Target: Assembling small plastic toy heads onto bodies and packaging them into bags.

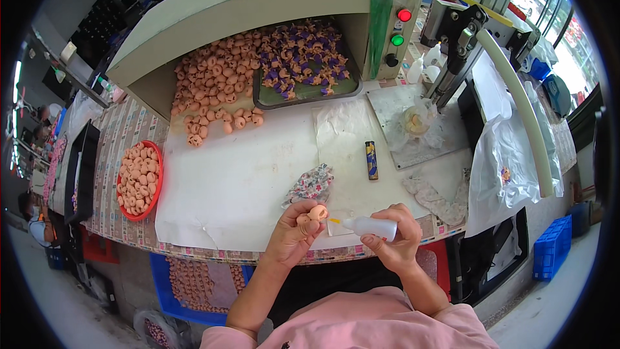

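Observation:
Over the near edge of the table, my left hand (288,238) pinches a small peach-coloured hollow doll head (317,212); a rounded peach part shows beside it between the fingers. My right hand (399,240) is wrapped round a white squeeze bottle (373,227), tilted on its side. Its thin nozzle with a yellow tip (335,220) points left at the doll head, with a narrow gap between them. Just beyond my left hand lies a crumpled flowered cloth (311,185).
A machine with a tunnel (258,0) stands at the back. Inside are piled peach heads (216,68) and a dark tray (310,100) of purple-and-peach figures. A red basket (157,200) of heads sits left. A blue-and-gold stick (371,160) and a metal press (462,58) are right.

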Tool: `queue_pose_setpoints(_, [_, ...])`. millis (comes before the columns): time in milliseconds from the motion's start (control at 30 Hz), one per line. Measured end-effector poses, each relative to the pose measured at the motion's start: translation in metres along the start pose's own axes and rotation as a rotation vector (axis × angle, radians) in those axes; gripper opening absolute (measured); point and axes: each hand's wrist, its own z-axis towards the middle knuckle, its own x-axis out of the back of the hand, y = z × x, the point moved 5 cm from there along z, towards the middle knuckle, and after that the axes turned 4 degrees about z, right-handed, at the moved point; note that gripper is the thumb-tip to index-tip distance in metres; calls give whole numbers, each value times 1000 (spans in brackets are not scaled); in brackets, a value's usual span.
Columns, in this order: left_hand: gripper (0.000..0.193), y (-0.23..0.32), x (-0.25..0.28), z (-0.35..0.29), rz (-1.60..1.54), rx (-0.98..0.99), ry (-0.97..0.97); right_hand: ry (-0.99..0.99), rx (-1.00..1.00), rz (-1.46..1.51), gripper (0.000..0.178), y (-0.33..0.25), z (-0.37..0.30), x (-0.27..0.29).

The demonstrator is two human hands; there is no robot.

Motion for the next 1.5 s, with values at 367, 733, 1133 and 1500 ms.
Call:
queue_pose_setpoints(367, [41,-4,-1,1,17,14,20,9,-29,-1,34,6,1,7])
queue_pose_setpoints(733, [38,-4,-3,0,-11,25,21,47,-93,7,38,10,-1,7])
queue_pose_setpoints(1133, [36,14,-1,-16,0,84,9,49,-184,86,35,14,10,-18])
queue_pose_setpoints(1500, [39,29,11,-49,-204,136,24,-270,2,-317,28,16,57,-80])
